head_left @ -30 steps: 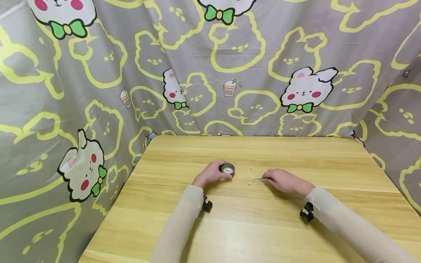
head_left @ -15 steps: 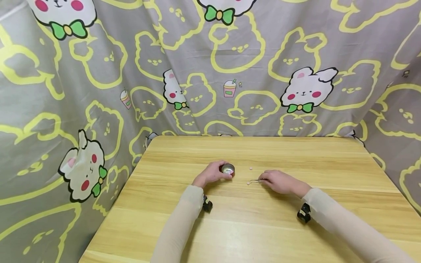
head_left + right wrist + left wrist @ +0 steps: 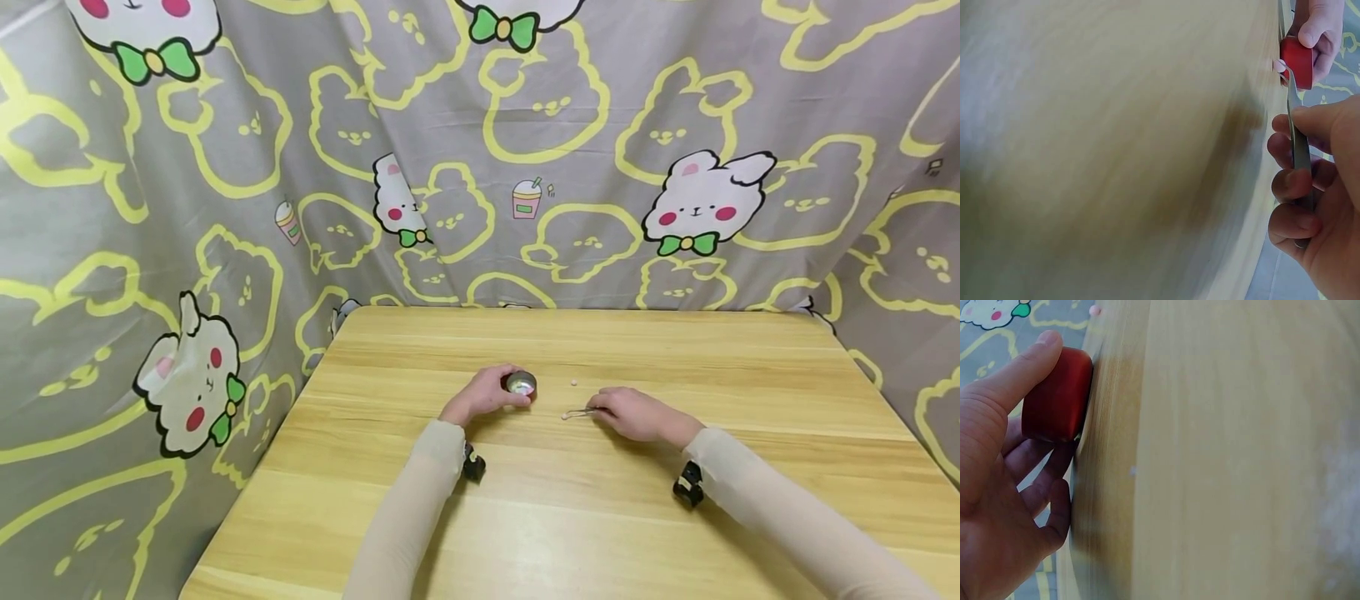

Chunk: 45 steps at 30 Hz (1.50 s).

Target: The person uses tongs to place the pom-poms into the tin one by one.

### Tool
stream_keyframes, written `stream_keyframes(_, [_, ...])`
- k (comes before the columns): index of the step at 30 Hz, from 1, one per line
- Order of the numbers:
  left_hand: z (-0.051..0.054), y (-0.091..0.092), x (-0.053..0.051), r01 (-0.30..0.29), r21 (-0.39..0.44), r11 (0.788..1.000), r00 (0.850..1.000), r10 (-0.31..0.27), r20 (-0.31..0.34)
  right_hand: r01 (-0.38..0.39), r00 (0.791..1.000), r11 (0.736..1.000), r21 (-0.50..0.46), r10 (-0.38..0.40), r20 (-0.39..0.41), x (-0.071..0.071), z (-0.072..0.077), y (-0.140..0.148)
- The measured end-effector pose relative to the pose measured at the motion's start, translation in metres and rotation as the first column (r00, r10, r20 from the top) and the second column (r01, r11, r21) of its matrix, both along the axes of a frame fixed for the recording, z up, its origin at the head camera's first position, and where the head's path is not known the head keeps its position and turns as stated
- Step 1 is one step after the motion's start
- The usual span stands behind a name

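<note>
Near the middle of the table, my left hand [image 3: 483, 393] grips a small round tin [image 3: 521, 384] between thumb and fingers. Its outer wall is red in the left wrist view, and its shiny silver inside shows from above. To the right, my right hand [image 3: 636, 414] holds metal tweezers [image 3: 1298, 140] with bent tips, fingers curled along the shank. A small pale pink bead [image 3: 1279, 65] is at the tweezer tips; whether they pinch it firmly I cannot tell. Another pink bead [image 3: 574, 382] lies on the table farther back, right of the tin.
The wooden table [image 3: 480, 517] has a light grain and carries both hands' work. A grey patterned curtain [image 3: 450, 125] hangs behind it and at both sides. Black wrist cameras [image 3: 687, 485] sit under both sleeves.
My right hand has shifted a little left, bringing the tweezers' tips against the nearer bead, which has moved slightly left with them. The left hand and tin hold still.
</note>
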<state>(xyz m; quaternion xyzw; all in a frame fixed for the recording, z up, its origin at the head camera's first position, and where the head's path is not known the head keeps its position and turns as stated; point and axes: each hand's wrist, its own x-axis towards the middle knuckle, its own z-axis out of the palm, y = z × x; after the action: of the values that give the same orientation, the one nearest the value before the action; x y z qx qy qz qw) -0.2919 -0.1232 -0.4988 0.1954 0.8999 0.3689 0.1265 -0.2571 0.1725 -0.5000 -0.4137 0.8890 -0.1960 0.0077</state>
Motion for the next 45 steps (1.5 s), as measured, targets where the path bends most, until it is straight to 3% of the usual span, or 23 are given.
stream_keyframes(9, [-0.001,0.001,-0.001,-0.006,0.008,1.0,1.0,0.006,0.005,-0.045,0.997,0.999,-0.016,0.044,-0.06,0.0,0.004,-0.001])
stream_keyframes(32, [-0.002,0.0,-0.001,0.001,0.02,1.0,1.0,-0.001,0.002,-0.01,0.997,0.999,-0.049,0.007,-0.072,-0.006,0.004,0.008])
stream_keyframes(39, [-0.002,0.0,-0.001,0.0,0.017,1.0,1.0,0.0,-0.003,0.037,0.998,0.998,-0.055,-0.039,-0.047,-0.01,0.012,0.003])
stream_keyframes(45, [-0.002,-0.001,-0.001,-0.001,0.011,1.0,1.0,0.001,-0.006,0.017,0.997,0.997,-0.076,-0.022,-0.074,-0.017,0.02,-0.003])
